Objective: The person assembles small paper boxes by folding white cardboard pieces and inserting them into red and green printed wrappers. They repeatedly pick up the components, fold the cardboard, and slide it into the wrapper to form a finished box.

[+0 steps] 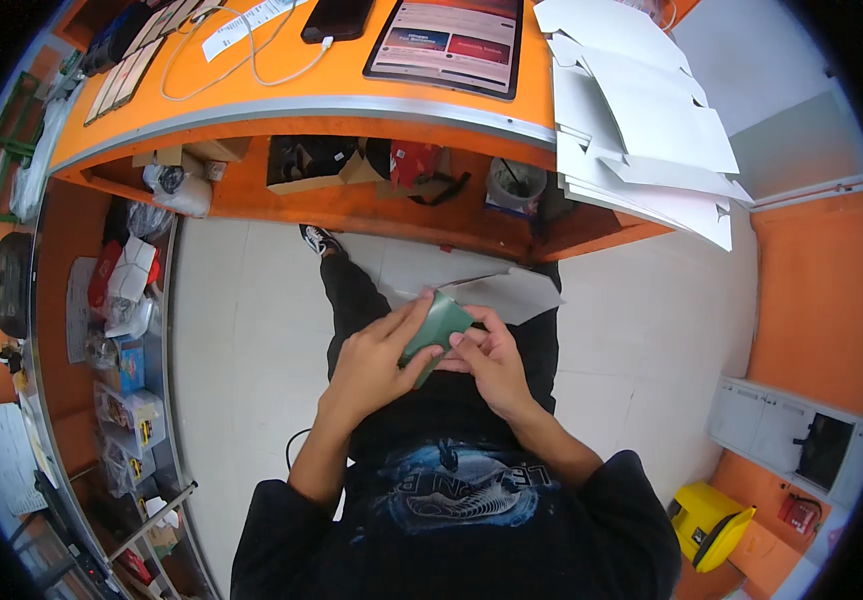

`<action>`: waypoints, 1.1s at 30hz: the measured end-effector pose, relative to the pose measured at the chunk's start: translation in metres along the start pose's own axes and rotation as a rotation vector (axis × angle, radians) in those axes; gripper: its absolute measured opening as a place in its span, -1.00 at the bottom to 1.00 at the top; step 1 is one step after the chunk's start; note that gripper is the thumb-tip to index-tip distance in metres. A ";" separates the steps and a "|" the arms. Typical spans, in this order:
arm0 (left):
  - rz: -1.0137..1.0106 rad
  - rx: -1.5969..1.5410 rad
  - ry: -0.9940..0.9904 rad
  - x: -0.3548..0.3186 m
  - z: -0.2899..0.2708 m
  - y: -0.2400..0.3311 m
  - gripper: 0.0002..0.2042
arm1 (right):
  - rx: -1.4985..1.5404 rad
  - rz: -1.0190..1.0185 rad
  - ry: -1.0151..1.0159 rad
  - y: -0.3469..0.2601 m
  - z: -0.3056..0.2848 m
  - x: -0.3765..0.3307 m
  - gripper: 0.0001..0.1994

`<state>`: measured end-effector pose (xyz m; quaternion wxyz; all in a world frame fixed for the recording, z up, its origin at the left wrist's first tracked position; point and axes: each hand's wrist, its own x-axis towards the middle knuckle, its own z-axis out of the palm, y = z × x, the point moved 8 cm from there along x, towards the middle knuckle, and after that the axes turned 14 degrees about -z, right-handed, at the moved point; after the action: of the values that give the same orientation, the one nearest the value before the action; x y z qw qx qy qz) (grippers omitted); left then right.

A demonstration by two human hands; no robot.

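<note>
Both my hands close on a green folded-looking piece (447, 315) above my lap: my left hand (377, 360) lies flat along its side, thumb across the front, and my right hand (492, 365) pinches its right edge. A pale sheet (517, 297) juts out behind my right fingers at two o'clock, over my leg. At twelve, the orange counter (342, 72) cuts across, carrying a tablet (449, 45), with a phone (340, 18) nearer eleven. White flat cards (642, 110) overhang its edge at one. Crammed shelves (74, 405) wall me in at nine; a yellow container (707, 515) sits at four.
</note>
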<state>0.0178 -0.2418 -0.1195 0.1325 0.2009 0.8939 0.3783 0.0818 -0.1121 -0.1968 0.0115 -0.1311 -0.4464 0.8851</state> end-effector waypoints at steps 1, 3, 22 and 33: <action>0.013 0.014 -0.006 0.000 0.005 -0.004 -0.42 | -0.058 -0.024 -0.009 0.000 -0.002 0.001 -0.51; 0.028 0.044 0.002 -0.004 0.016 -0.014 -0.44 | -0.213 -0.176 0.009 -0.013 -0.006 0.003 -0.46; 0.067 -0.008 0.050 -0.003 0.021 -0.023 -0.52 | -0.116 -0.057 -0.080 0.007 -0.014 0.014 -0.38; 0.242 0.090 0.245 -0.011 0.004 -0.018 -0.58 | -0.929 -0.808 -0.282 -0.068 0.015 0.019 -0.80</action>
<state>0.0244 -0.2558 -0.1341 -0.0330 0.2653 0.8887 0.3725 0.0531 -0.0801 -0.1388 0.2280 0.1745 -0.7956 0.5334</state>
